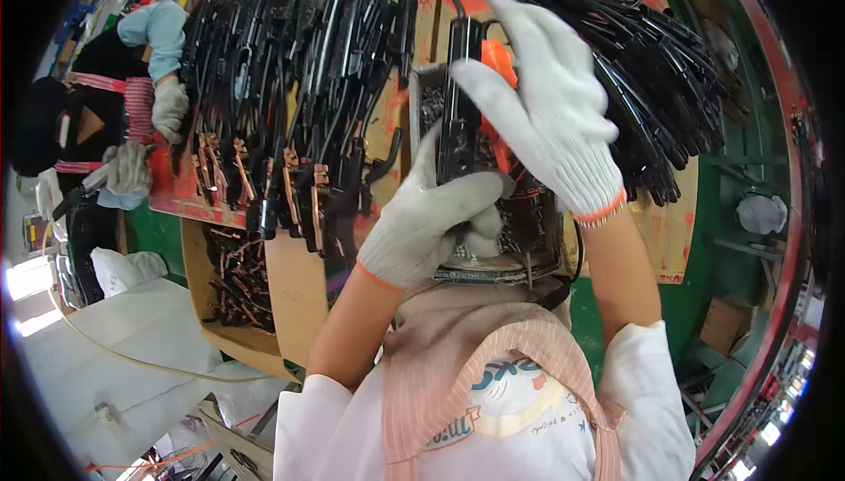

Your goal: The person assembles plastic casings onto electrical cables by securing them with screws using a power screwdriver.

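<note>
My gloved left hand (pixel 431 221) is closed round the lower end of a black cylindrical handle (pixel 461 67), which stands nearly upright in the picture with a black cable at its top. It resembles an electrode holder's grip. My gloved right hand (pixel 554 111) is open beside it, its thumb near the handle and its fingers stretched upward. Behind that hand an orange object (pixel 498 60) shows in part; its kind is hidden. Underneath lies a dark tray (pixel 502 276) with small dark metal pieces. To the left are several black holders (pixel 326 50) with copper jaws (pixel 292 168).
A thick bundle of black handles and cables (pixel 651 102) covers the table's right side. At lower left stands a cardboard box (pixel 295 296) of copper and black parts. Across the table's left end, a co-worker's gloved hands (pixel 169 111) are near the holders.
</note>
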Demonstrator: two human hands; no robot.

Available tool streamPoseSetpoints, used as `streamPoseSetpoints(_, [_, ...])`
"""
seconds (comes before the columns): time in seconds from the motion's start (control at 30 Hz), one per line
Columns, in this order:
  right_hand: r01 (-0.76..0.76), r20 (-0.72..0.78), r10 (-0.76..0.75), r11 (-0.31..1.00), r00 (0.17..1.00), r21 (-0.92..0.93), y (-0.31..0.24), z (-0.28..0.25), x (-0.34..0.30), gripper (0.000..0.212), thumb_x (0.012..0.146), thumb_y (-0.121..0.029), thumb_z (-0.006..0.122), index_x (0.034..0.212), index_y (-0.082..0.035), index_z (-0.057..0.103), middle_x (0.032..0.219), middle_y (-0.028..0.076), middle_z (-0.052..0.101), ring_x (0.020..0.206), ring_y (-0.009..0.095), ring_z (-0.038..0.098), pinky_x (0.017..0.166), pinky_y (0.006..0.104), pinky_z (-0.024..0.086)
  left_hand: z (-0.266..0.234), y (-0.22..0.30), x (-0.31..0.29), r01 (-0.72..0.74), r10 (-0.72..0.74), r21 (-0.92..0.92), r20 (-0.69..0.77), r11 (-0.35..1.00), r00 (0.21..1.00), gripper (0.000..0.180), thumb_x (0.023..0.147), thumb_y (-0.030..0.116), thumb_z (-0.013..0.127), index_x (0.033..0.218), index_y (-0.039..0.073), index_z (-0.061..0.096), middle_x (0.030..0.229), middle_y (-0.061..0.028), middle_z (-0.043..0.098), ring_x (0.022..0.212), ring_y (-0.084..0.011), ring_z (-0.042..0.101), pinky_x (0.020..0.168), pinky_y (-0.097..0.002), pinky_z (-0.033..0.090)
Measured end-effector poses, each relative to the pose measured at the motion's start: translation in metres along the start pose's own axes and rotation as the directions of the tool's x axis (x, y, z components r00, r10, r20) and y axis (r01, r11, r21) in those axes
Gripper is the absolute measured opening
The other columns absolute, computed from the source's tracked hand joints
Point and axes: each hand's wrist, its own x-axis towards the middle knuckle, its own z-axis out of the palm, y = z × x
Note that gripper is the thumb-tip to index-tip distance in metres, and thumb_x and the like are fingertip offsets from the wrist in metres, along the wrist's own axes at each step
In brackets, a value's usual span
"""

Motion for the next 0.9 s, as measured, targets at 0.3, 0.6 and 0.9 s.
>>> streamPoseSetpoints(0.3, [-0.605, 0.458, 0.396, 0.515, 0.796, 0.607, 0.024, 0.008, -0.044, 0.063, 0.082, -0.028, 0.075, 0.133, -0.001, 0.048, 0.099, 0.012, 0.068, 0.087, 0.020, 0.067, 0.076, 0.0329, 0.052, -0.032, -0.029, 0.006, 0.171, -0.140, -0.333, 0.117, 0.927, 0.983, 0.046, 0.087, 0.001, 0.062, 0.128, 0.008, 0.044, 0.099, -0.0125, 0.062, 0.082, -0.0256, 0.066, 0.068, -0.0393, 0.057])
streamPoseSetpoints(0.6, [0.131, -0.011, 0.467, -0.226, 0.884, 0.965, 0.004, -0.099, -0.057, 0.052, 0.085, -0.005, 0.064, 0.131, -0.003, 0.040, 0.093, 0.007, 0.049, 0.096, 0.020, 0.052, 0.084, 0.0371, 0.047, -0.033, -0.030, 0.007, 0.092, -0.040, -0.386, 0.140, 0.918, 0.989, 0.014, 0.089, 0.004, 0.056, 0.102, 0.004, 0.048, 0.060, 0.0019, 0.041, 0.041, -0.0046, 0.032, 0.035, -0.0208, 0.025])
streamPoseSetpoints(0.9, [0.257, -0.327, 0.417, 0.217, 0.848, 0.942, -0.027, -0.053, -0.072, 0.049, 0.088, 0.000, 0.047, 0.135, -0.007, 0.036, 0.078, 0.003, 0.037, 0.056, 0.010, 0.030, 0.050, 0.0241, 0.026, -0.028, -0.021, 0.005, 0.093, -0.093, -0.128, 0.010, 0.987, 0.996, 0.050, 0.091, 0.000, 0.056, 0.137, 0.013, 0.042, 0.067, 0.0010, 0.048, 0.039, -0.0038, 0.035, 0.034, -0.0202, 0.026])
